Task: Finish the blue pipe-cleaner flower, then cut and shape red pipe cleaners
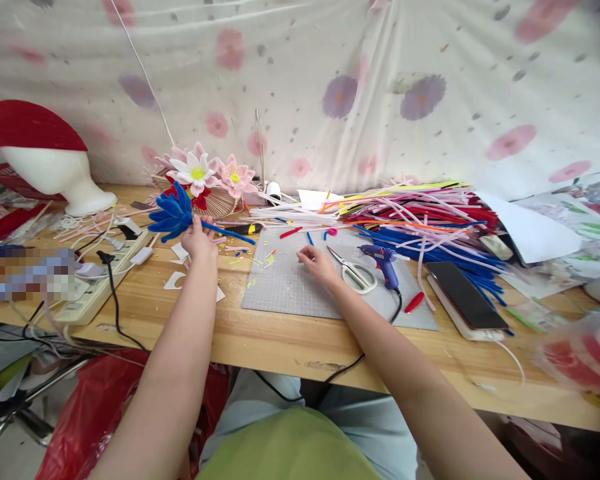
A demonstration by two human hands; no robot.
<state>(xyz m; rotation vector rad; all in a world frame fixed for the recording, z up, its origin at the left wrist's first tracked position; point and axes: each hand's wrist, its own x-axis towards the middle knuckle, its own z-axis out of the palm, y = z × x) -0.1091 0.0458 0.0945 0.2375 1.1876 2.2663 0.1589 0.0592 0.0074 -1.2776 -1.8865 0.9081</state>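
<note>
My left hand (pixel 200 239) is closed around the stem of a blue pipe-cleaner flower (pixel 173 215), held up above the table's left half. Its petals point left and its blue stem (pixel 235 233) sticks out to the right. My right hand (pixel 317 263) hovers over the grey cutting mat (pixel 290 293) with loosely bent fingers, and I see nothing in them. Just right of it lie scissors (pixel 356 277) with white handles. Beyond them a blue glue gun (pixel 381 262) rests on the mat. Short blue and red pipe-cleaner pieces (pixel 291 232) lie behind my right hand.
Bundled pipe cleaners (pixel 420 210) spread along the back. White and pink flowers (pixel 197 171) stand behind my left hand. A power strip (pixel 103 270) with cables and a mannequin head (pixel 55 170) are on the left. A phone (pixel 463 293) lies on the right, near a white cable.
</note>
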